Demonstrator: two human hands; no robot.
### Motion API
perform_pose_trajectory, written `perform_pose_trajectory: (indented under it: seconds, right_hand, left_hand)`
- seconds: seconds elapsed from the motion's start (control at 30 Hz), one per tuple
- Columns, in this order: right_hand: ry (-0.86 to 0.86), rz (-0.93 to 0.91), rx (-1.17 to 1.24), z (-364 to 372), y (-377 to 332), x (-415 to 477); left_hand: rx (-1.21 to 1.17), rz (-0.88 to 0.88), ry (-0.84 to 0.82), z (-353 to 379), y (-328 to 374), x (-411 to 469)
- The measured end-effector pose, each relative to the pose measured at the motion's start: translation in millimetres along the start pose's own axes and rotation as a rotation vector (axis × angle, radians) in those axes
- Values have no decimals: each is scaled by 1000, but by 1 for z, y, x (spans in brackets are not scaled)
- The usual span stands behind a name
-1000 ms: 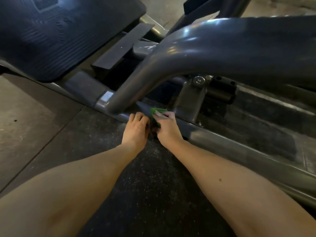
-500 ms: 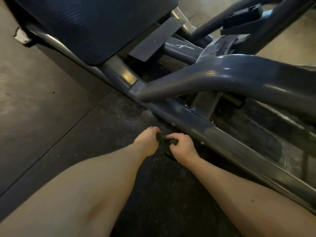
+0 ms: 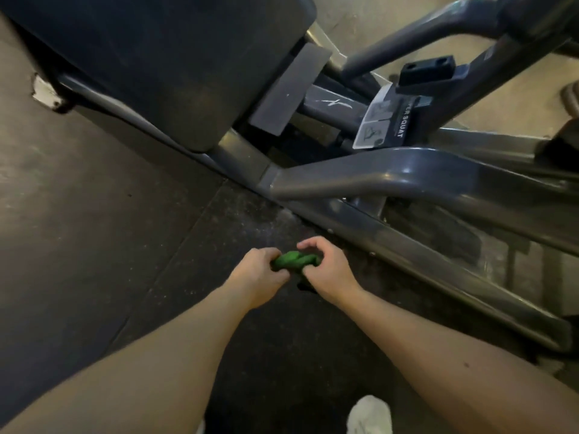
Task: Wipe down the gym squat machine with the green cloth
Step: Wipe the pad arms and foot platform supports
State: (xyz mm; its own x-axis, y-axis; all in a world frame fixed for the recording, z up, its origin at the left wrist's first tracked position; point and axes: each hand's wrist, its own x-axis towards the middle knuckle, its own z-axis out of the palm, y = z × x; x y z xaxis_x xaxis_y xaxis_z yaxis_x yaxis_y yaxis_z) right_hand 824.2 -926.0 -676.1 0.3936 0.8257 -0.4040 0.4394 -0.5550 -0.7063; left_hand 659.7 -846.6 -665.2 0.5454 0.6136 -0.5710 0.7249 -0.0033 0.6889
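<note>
Green cloth (image 3: 296,260), bunched left to right, sat gripped between our left hand (image 3: 260,277) and right hand (image 3: 326,274), the squat machine rail (image 3: 407,245) just beyond our right.

Soft green cloth (image 3: 296,260), glossy grey metal frame (image 3: 407,178), matt speckled rubber floor (image 3: 94,245)

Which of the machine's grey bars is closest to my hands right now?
The low floor rail just right of the right hand, lying below the curved tube.
</note>
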Motion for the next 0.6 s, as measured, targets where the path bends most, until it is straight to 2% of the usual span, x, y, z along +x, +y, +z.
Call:
perform_pose_trajectory:
  seconds: [0.13, 0.23, 0.37, 0.6]
  right_hand:
    - [-27, -24, -20, 13, -24, -10]
    - [-25, 6, -48, 22, -46, -21]
    - [-162, 83, -24, 34, -79, -36]
    - [-262, 180, 41, 43, -172, -68]
  left_hand:
    - [109, 12, 4, -42, -3, -15]
    - [106, 6, 32, -63, -4, -21]
    - [69, -32, 45, -85, -4, -41]
    - [98, -35, -86, -162, 6, -86]
